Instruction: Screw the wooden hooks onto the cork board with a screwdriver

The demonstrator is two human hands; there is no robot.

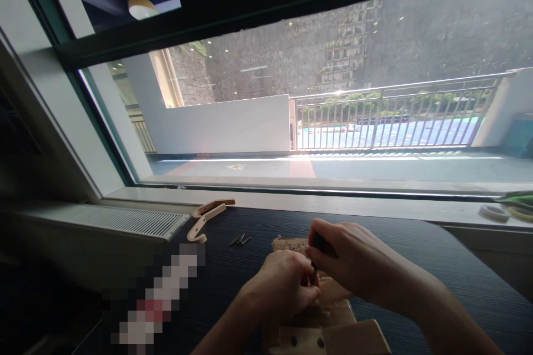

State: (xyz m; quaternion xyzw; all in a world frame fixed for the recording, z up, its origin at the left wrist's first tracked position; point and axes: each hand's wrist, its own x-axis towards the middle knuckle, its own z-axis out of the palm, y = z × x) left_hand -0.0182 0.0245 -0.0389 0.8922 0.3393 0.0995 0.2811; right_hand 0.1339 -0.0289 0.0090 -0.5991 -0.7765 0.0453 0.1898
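Observation:
My right hand [350, 249] is wrapped round the dark handle of a screwdriver [318, 242], which points down at the wood. Close beside it, my left hand [287, 283] is closed in a pinch near the lower end of the shaft; what its fingertips hold is hidden. Both hands are over a wooden piece [333, 313] with small holes and a rough, pitted surface. Nearer to me lies a pale wooden block [353, 338], with two dark round holes in the wood to its left. Several screws [240, 240] lie loose to the left of my hands.
Two curved wooden hook-shaped pieces [208, 219] lie at the back left of the black table [387, 238]. A white radiator [137, 219] flanks the table on the left. Behind runs a windowsill [291, 204], with rolls of tape [494, 212] at its right end. A blurred patch covers the left side.

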